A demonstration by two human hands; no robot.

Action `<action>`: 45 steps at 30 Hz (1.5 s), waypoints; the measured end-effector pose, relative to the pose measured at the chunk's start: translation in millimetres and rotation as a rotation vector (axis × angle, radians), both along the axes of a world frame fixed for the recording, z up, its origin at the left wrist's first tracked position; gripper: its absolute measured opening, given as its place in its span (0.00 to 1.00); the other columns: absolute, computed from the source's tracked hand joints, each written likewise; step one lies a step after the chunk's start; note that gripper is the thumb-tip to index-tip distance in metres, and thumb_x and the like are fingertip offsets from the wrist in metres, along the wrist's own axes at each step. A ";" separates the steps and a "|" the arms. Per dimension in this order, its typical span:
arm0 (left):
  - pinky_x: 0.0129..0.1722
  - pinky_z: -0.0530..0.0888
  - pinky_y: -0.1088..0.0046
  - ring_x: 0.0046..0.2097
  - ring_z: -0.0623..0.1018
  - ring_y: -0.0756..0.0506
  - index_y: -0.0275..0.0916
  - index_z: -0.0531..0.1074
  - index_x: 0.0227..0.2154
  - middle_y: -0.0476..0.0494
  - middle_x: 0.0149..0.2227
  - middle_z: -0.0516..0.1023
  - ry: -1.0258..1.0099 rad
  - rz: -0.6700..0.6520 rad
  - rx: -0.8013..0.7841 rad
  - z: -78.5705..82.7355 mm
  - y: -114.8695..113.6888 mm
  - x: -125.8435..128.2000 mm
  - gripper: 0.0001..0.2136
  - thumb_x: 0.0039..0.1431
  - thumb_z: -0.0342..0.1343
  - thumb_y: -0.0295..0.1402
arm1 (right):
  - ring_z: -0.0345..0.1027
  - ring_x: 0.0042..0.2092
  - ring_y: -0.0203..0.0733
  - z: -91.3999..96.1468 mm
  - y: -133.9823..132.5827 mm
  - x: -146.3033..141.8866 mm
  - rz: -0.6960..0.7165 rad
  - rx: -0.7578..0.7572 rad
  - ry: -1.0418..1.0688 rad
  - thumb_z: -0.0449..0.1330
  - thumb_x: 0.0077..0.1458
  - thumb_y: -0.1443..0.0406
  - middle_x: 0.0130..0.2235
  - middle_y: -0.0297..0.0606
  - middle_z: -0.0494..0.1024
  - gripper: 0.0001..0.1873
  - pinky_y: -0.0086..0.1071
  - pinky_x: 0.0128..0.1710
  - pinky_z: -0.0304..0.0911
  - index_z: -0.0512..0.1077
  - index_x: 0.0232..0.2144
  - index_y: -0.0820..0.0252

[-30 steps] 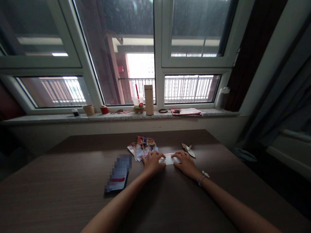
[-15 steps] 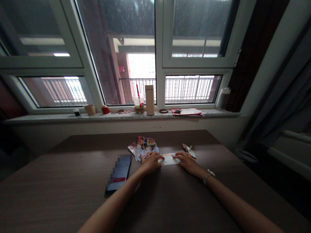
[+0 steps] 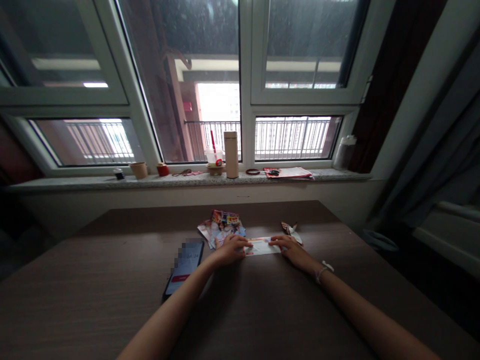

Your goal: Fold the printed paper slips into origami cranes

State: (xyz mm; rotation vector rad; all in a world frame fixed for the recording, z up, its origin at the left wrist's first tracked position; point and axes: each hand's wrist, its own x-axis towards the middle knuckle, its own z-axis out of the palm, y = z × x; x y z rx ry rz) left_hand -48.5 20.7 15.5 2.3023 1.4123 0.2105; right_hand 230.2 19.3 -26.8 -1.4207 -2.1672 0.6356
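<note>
A small white sheet of paper [image 3: 261, 247] with orange-red print lies flat on the dark brown table [image 3: 131, 275]. My left hand [image 3: 229, 250] rests at its left edge, fingers stretched out and touching it. At the right end, my right hand [image 3: 294, 250] lies with extended fingers on the paper's edge. Behind my left hand is a loose pile of colourful printed packets or cards [image 3: 224, 225]; which of the two I cannot tell. A crumpled, torn wrapper [image 3: 292, 232] sits just beyond my right hand. Left of my left wrist lies a phone [image 3: 186, 262] with its screen lit, partly covered by my forearm.
Along the stone windowsill [image 3: 187, 181] stand a beige thermos [image 3: 231, 155], a plastic cup with a red straw [image 3: 214, 156], a paper cup [image 3: 139, 170], a red spool-like item [image 3: 162, 169], scissors [image 3: 273, 172] on papers, and a clear bottle [image 3: 344, 152].
My left hand has slid slightly left, baring more of the paper's left end. My right hand has shifted a little to the right. The packets and wrapper have stayed put.
</note>
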 end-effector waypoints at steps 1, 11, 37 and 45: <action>0.62 0.41 0.36 0.64 0.60 0.36 0.56 0.72 0.52 0.49 0.60 0.67 0.004 0.003 0.011 0.1 -0.8 0.5 0.18 0.58 0.54 0.35 | 0.57 0.60 0.46 0.3 -1.0 -0.9 -0.006 0.007 0.003 0.48 0.44 0.73 0.58 0.36 0.70 0.31 0.43 0.63 0.48 0.75 0.49 0.52; 0.60 0.38 0.31 0.60 0.63 0.35 0.49 0.76 0.41 0.46 0.54 0.72 0.025 0.224 0.204 -6.5 -17.0 33.5 0.11 0.56 0.57 0.41 | 0.61 0.55 0.48 9.4 -21.5 -29.2 -0.211 0.187 -0.051 0.59 0.53 0.60 0.50 0.36 0.74 0.11 0.42 0.57 0.54 0.75 0.39 0.52; 0.63 0.35 0.36 0.68 0.52 0.33 0.61 0.69 0.54 0.54 0.63 0.65 0.053 -0.044 0.176 -7.0 -23.2 40.5 0.18 0.62 0.51 0.47 | 0.64 0.50 0.49 11.6 -22.9 -25.9 -0.290 0.257 -0.094 0.55 0.58 0.60 0.43 0.36 0.78 0.10 0.43 0.51 0.56 0.77 0.34 0.53; 0.61 0.35 0.32 0.68 0.51 0.32 0.65 0.68 0.54 0.56 0.63 0.65 0.068 -0.049 0.147 -4.7 -21.2 39.0 0.18 0.61 0.51 0.49 | 0.63 0.50 0.49 14.8 -27.0 -27.3 -0.302 0.233 -0.086 0.59 0.54 0.58 0.43 0.35 0.77 0.08 0.43 0.51 0.55 0.76 0.34 0.53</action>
